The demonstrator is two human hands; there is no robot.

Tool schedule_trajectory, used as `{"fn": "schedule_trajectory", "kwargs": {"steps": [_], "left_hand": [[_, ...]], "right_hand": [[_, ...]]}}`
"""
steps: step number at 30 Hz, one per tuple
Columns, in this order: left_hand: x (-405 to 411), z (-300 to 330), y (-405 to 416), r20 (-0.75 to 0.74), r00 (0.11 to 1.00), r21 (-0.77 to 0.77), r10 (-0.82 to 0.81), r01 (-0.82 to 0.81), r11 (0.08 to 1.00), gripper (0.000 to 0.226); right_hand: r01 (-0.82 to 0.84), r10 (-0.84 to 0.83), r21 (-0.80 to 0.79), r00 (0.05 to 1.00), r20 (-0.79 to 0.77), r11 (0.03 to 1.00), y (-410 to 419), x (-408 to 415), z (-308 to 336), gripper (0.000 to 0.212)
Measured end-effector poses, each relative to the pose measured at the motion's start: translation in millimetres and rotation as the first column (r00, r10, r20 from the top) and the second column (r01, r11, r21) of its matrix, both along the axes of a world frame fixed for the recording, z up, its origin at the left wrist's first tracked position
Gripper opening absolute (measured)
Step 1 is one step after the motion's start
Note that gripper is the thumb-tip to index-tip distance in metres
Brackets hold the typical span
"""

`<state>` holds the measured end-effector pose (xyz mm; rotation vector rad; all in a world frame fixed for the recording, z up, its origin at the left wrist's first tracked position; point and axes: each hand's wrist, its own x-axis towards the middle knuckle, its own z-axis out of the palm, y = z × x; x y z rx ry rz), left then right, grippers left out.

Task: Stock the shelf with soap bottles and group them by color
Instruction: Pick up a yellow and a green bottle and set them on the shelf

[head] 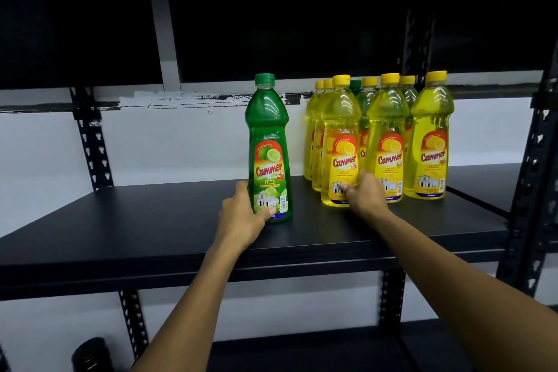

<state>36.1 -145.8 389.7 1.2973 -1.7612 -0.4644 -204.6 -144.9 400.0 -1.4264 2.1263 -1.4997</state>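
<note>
A green lime soap bottle (267,148) stands upright on the black shelf (151,220), left of the yellow group. My left hand (241,214) grips its base, thumb across the label. Several yellow lemon soap bottles (389,139) stand in rows at the right. My right hand (363,193) holds the base of the front-left yellow bottle (339,142), thumb on its label. A green cap (355,84) of another bottle shows behind the yellow ones; its body is mostly hidden.
Black perforated uprights (92,142) frame the rack on both sides. The left half of the shelf board is bare. A lower shelf (302,353) lies beneath, and a dark jar lid (90,353) shows at the bottom left. A white wall stands behind.
</note>
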Motion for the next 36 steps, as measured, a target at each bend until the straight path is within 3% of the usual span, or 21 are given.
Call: {"fn": "schedule_trajectory", "kwargs": {"steps": [8,27,36], "left_hand": [[1,-2,-4,-0.020,1.000,0.003,-0.009,0.009,1.000,0.065],[1,-2,-5,-0.023,1.000,0.026,0.002,-0.001,1.000,0.062],[6,3,-3,-0.056,0.998,0.085,-0.028,0.033,0.996,0.068]], "right_hand": [[-0.011,0.011,0.004,1.000,0.025,1.000,-7,-5,-2,0.035],[0.101,-0.102,-0.010,0.989,-0.104,0.995,-1,-3,-1,0.034],[0.143,-0.143,0.015,0.989,-0.041,0.990,8,6,0,0.039]]}}
